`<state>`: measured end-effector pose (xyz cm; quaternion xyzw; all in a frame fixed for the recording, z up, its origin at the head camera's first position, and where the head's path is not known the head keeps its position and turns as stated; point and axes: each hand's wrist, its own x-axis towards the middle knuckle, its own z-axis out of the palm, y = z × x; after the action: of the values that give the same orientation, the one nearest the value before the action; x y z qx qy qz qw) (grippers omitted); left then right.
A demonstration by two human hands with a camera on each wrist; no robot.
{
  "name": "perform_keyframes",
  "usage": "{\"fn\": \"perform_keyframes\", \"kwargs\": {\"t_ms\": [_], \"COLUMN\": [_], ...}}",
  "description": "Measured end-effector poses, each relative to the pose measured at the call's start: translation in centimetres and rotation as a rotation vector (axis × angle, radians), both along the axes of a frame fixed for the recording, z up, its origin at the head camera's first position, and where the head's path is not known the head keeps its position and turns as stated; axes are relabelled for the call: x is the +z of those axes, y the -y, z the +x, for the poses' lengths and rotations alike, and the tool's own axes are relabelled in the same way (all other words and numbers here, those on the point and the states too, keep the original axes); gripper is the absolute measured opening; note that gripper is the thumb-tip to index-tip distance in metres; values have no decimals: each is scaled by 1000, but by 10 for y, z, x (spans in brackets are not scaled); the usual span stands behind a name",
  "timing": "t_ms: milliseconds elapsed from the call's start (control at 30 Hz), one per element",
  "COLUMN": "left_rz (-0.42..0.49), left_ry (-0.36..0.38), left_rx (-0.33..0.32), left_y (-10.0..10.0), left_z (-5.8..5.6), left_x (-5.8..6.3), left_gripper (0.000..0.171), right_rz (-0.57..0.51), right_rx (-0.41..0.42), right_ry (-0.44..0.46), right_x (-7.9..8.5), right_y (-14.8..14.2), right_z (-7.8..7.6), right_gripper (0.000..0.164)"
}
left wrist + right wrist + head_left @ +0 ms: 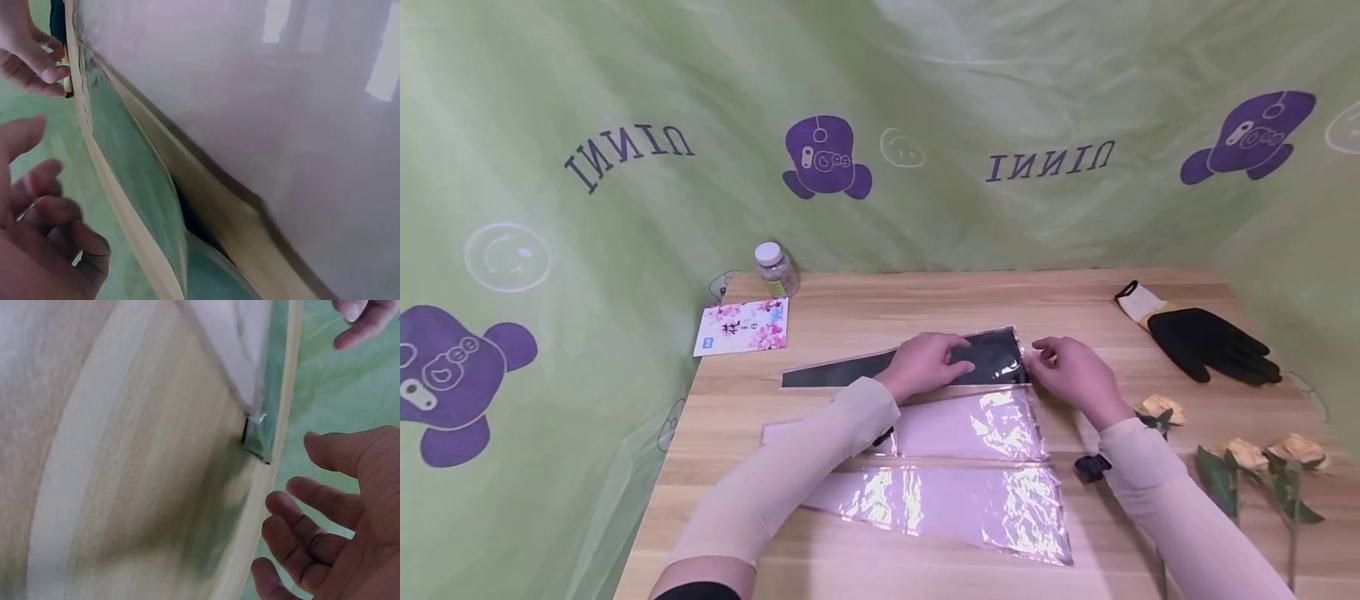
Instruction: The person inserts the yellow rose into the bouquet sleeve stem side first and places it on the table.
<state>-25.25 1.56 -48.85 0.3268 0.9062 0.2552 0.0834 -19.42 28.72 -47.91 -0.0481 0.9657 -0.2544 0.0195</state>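
A tapered black sleeve (996,354) of glossy film lies flat on the wooden table, wide end to the right. My left hand (928,364) hovers over its middle, fingers loosely bent; the left wrist view shows nothing between the left fingers (90,244). Just off the wide end is my right hand (1075,375), thumb and fingers apart and holding nothing in the right wrist view (350,519). Whether its fingertips touch the film's edge, I cannot tell. Nearer me lie two pale pinkish tapered sleeves (955,429), one below the other, the front sleeve (940,504) shining with reflections.
Cream artificial roses (1247,456) lie at the right, one partly behind my right forearm. Behind them rests a black-coated glove (1213,340). A white-capped jar (777,271) and a floral-printed card (742,326) are at the back left. Green printed cloth (925,225) hangs around the table.
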Motion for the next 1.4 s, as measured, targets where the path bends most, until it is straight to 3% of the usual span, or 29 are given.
{"fn": "perform_keyframes", "kwargs": {"t_ms": [233, 400, 667, 933, 1100, 1300, 1400], "left_rz": [-199, -290, -277, -271, -186, 63, 119], "left_ry": [38, 68, 72, 73, 50, -127, -141], "left_rx": [-94, -100, -118, -114, -75, -15, -32], "left_y": [-20, -25, -25, -25, -26, -30, -34], "left_z": [-4, -5, -8, -11, -12, -12, -11], "left_x": [-1, -5, -7, -10, -14, -11, -6], "left_gripper": [47, 48, 46, 45, 41, 31, 32], "right_rz": [64, -9, -122, -185, -198, -175, -157], "right_rx": [4, 20, 6, 47, 90, 122, 129], "right_ry": [-11, -21, -26, -33, -66, -155, -189], "right_x": [-11, -14, -12, -12, -17, -18, -15], "right_y": [5, 10, 15, 19, 23, 28, 29], "right_z": [-5, -10, -12, -14, -16, -16, -15], "right_gripper": [39, 23, 10, 24, 17, 12, 14]}}
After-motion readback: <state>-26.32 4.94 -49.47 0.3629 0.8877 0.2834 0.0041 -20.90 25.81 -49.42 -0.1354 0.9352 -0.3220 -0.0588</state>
